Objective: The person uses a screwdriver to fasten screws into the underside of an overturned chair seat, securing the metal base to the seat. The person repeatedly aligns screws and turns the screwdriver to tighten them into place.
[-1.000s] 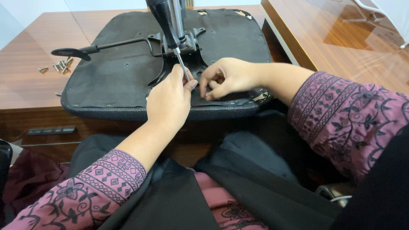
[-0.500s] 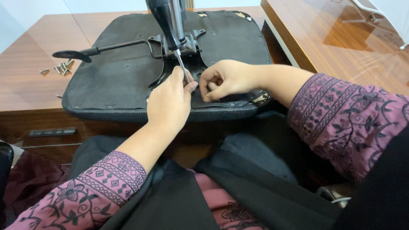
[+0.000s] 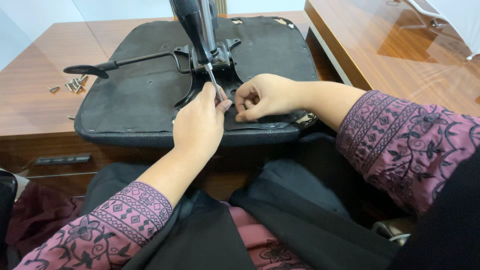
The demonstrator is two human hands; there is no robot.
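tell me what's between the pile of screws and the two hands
In the head view, the black lever and bare seat underside lie between the screws and the hands.

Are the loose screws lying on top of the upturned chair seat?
No, the loose screws lie on the wooden table, left of the black chair seat.

A thin metal tool [image 3: 215, 84] — a slim, silvery rod — stands tilted, its upper end near the base of the chair's column, its lower end hidden in the grip that holds it. It works over the black metal mechanism plate [image 3: 207, 60], which is fixed at the middle of an upturned black chair seat [image 3: 135, 95]. The seat lies underside-up, fabric stapled along its rim — its near edge overhanging the wooden surface.
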